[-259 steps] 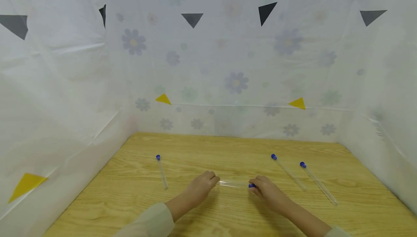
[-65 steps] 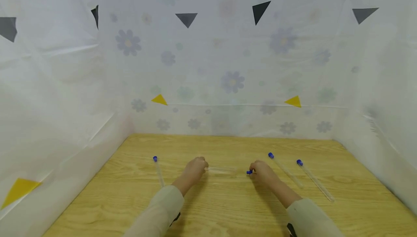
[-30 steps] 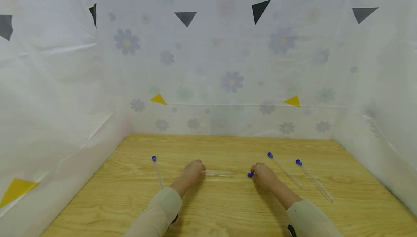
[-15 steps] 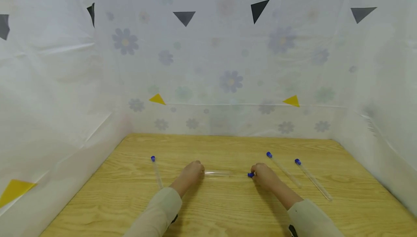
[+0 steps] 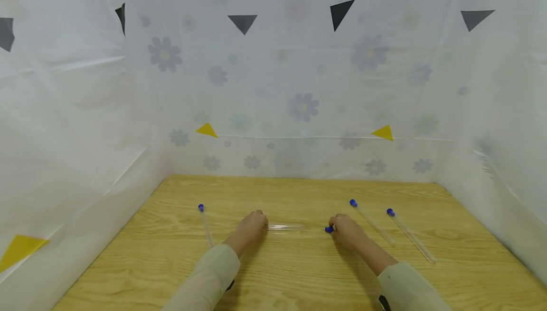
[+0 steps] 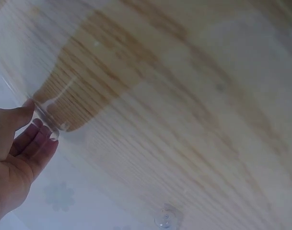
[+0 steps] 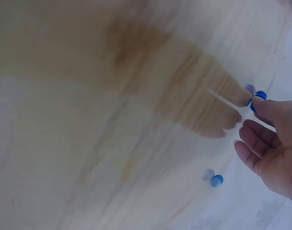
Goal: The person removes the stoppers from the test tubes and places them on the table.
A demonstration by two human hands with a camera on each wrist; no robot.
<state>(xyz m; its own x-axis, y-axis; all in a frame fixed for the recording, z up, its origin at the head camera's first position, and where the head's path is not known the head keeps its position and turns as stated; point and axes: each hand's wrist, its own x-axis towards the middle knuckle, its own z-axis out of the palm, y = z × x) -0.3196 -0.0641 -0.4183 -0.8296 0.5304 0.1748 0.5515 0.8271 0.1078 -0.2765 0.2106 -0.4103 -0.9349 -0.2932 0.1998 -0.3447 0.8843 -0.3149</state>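
Note:
My left hand [image 5: 249, 229] pinches a clear test tube [image 5: 285, 228] near its left end, low over the table. The tube lies crosswise, its uncapped end toward the right. In the left wrist view, thumb and fingers hold the transparent tube [image 6: 46, 119]. Beyond a gap to the right, my right hand [image 5: 345, 230] pinches a small blue cap [image 5: 328, 230]. The right wrist view shows that cap [image 7: 259, 99] between thumb and index finger, the other fingers loosely bent. Whether the tube touches the table I cannot tell.
One blue-capped tube [image 5: 207, 228] lies left of the left hand, its lower end by the sleeve. Two more capped tubes, a nearer [image 5: 372, 223] and a farther one [image 5: 412, 237], lie slanted on the right. White floral sheeting [image 5: 303, 78] encloses the wooden table [image 5: 299, 273].
Earliest, the blue cap was at the tube's right end; now cap and tube are apart. Both hands have moved farther forward on the table. During the last half second they stay nearly still.

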